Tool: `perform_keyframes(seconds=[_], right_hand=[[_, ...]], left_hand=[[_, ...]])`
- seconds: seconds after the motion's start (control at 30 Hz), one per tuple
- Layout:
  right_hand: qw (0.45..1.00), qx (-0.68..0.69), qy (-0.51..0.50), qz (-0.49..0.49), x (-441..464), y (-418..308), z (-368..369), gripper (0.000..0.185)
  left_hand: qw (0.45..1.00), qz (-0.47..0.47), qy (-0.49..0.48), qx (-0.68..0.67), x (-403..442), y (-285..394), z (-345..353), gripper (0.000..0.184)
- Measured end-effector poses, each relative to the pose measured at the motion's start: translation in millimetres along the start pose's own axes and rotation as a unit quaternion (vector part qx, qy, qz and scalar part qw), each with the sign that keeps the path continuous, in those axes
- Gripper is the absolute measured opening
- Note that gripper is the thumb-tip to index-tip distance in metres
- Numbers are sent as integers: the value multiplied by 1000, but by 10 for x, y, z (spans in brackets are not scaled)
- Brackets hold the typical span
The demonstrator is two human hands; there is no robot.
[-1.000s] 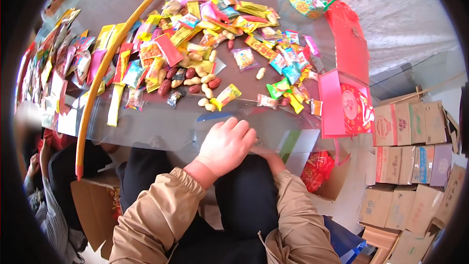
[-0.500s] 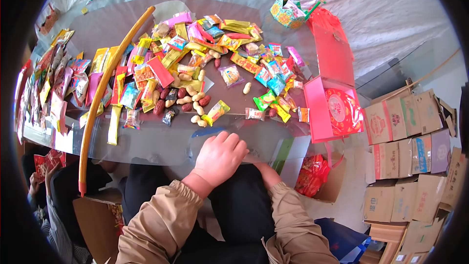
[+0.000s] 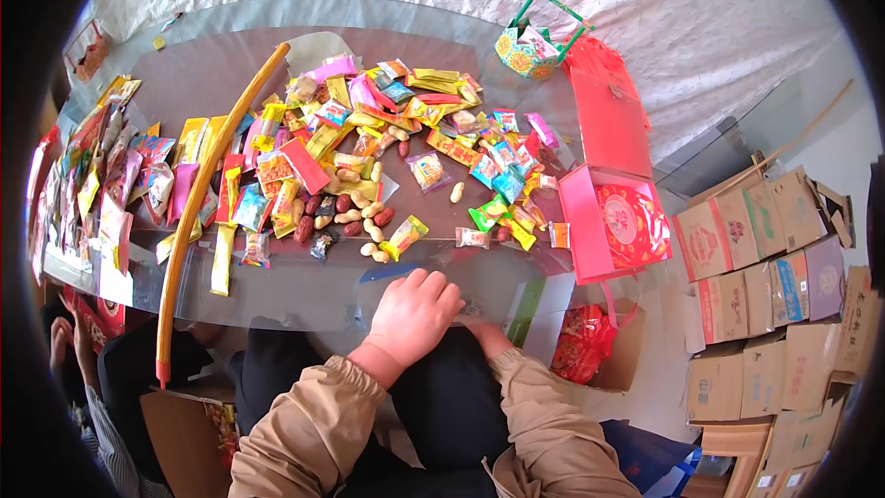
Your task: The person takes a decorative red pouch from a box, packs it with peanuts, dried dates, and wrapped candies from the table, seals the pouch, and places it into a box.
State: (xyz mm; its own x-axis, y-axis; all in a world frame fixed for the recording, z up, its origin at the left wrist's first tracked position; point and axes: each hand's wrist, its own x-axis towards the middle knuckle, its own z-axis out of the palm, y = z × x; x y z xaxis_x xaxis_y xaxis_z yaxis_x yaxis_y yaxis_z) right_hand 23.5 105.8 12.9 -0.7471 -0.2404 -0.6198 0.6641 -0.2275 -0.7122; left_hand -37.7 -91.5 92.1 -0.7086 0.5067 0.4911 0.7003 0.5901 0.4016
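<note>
My left hand rests at the near edge of the glass table, its fingers curled over. Whatever lies beneath those fingers is hidden. Just beside it, my right hand is mostly covered by the left one, and its fingers do not show. Closest beyond my hands lies a yellow-wrapped candy, with unshelled peanuts and reddish-brown dates around it. A large pile of wrapped snacks spreads behind them across the table.
A long yellow stick crosses the table at left, near more packets. At right stands an open pink box with a round red package. A patterned basket stands behind. Flattened cartons lean at right. Another person's hands are at lower left.
The view has shifted a little, so the far side of the table shows lower. My hands stay together at the edge. The other person's hands and red packet at lower left have moved slightly.
</note>
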Motion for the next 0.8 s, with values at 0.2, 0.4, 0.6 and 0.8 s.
perform_keyframes(seconds=[0.2,0.4,0.6,0.8], right_hand=[[999,-23,-17,-29,50,4,9,28],[997,-51,-33,-56,91,-20,9,28],[984,-103,-109,-95,312,221,-252,29],[999,29,-30,21,-3,177,-185,32]], left_hand=[[1000,-3,-8,-1,-3,1,3,20],[1000,-5,-1,-11,-10,4,-19,21],[1000,-3,0,-7,-12,1,-14,20],[1000,-3,0,-7,-9,-4,-19,20]])
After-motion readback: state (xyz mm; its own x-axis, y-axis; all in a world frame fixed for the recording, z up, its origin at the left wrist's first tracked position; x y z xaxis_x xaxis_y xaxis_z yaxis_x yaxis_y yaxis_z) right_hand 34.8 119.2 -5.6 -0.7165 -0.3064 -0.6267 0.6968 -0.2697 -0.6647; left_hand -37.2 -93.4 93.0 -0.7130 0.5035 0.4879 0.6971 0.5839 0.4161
